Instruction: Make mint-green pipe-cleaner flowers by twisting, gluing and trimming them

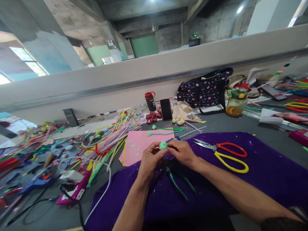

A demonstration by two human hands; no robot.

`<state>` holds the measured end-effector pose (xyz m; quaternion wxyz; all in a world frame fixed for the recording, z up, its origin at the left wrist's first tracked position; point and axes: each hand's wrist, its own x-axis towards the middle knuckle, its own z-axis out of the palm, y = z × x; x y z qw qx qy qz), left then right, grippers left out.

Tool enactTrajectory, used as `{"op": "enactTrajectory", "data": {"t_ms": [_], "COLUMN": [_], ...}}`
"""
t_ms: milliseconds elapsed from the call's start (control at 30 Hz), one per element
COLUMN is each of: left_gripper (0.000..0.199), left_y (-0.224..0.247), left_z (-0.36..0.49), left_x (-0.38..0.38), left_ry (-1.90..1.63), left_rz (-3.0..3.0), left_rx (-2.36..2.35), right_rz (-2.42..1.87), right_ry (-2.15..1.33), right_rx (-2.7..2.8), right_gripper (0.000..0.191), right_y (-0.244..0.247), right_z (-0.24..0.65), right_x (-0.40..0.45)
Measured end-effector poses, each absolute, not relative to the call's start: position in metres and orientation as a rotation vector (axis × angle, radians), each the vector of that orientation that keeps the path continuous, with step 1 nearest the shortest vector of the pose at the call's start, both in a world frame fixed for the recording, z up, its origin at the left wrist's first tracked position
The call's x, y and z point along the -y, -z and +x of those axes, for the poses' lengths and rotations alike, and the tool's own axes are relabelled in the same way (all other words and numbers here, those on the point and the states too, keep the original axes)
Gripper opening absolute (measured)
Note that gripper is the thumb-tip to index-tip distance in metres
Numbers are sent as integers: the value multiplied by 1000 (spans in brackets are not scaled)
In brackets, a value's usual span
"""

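Note:
Between my two hands is a small mint-green fuzzy ball, which looks like curled pipe cleaner. My left hand pinches it from the left with thumb and forefinger. From the right, the fingertips of my right hand press together at its edge. Below my hands, dark green-handled pliers lie on a purple cloth. Scissors with one red and one yellow handle rest on the cloth to the right. Just beyond my hands, green pipe-cleaner stems with curled tips lie across a pink sheet dotted with small green snippets.
Bunches of colored pipe cleaners spread at the left. A magenta power strip with cables sits nearer. Along the back stand a dark red-lidded bottle, a phone, a patterned bag and a jar of amber liquid.

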<state>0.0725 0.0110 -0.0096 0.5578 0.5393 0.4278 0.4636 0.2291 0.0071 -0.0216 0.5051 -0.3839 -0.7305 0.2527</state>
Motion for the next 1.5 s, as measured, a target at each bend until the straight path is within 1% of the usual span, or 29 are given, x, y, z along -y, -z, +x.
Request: {"op": "enactTrajectory", "data": {"t_ms": [167,367,433,533,567,767,900,1000,1100,1167,1267,1333,1433,1500], "left_gripper": [39,30,33,46,47,37,32,33,35,39,45,46,38,33], "left_y": [6,5,5,6,6,5,5,6,6,6,3,2,2,3], "left_z": [75,77,78,79,79,79,79,79,78,77,73,71,68,68], "left_x": [-8,-6,-6,-7,-7,-5,-6,-8,-10,-11,-11,-11,-13,-14], "left_ry": [-1111,-1110,-1094,-1019,-993,-932,-968,-1014,-1045,-1050,-1069,-1081,-1062,-1059], "left_rz": [1255,1281,1283,1275,1284,1361,1315,1279,1250,1219,1176,1173,1194,1183], "left_rx": [-984,-952,-951,-949,-948,-976,-992,-995,-992,-992,-976,-956,-946,-955], "right_rz": [-934,-934,-930,-944,-947,-899,-913,-911,-865,-829,-785,-784,-860,-952], "right_ry": [-691,-810,-844,-908,-937,-1115,-1192,-1367,-1551,-1617,-1701,-1756,-1747,-1631], "right_rx": [1684,1582,1560,1523,1505,1351,1272,1210,1184,1166,1148,1172,1292,1423], "right_gripper": [15,12,12,13,13,13,16,22,20,17,21,21,21,26], "right_y": [19,17,18,18,17,14,14,15,16,18,20,20,17,14], "right_z": [231,230,229,229,229,228,226,223,222,222,224,227,231,233], "right_x": [-7,-7,-7,-7,-7,-7,-8,-8,-8,-8,-9,-10,-10,-9]}}
